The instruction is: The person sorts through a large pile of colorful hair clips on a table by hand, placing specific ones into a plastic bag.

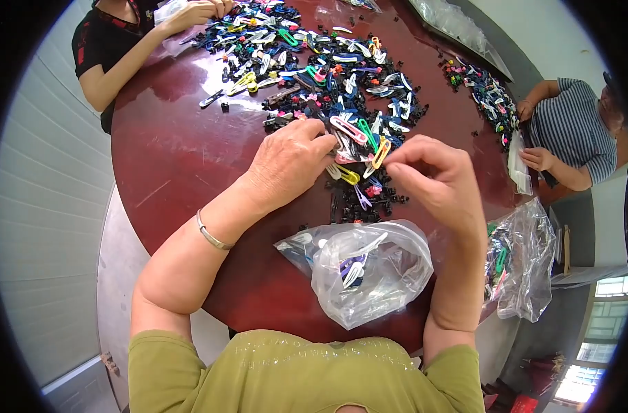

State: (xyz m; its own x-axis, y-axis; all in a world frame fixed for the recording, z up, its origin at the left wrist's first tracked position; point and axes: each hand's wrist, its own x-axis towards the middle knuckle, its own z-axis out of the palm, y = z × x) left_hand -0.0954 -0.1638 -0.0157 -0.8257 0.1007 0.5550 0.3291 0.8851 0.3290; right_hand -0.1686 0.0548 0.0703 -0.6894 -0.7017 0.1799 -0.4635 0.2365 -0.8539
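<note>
My left hand [293, 162] is closed over a small bunch of snap hair clips at the near end of a big pile. A pink hair clip [348, 129], a green hair clip [367, 135] and a yellow hair clip [381, 153] fan out beside its fingertips. Just to the right, my right hand [438, 179] is pinched, fingertips close to the yellow clip; what lies between them is hidden. Below both hands, an opened clear plastic bag [390, 292] rests on the table with a few white, purple and dark clips inside.
A mixed pile of clips [341, 82] spreads across the dark red round table [169, 151]. Another clear bag [531, 265] with clips sits at the right edge. One person [114, 55] works at upper left, another [575, 124] at right beside a second pile [489, 100].
</note>
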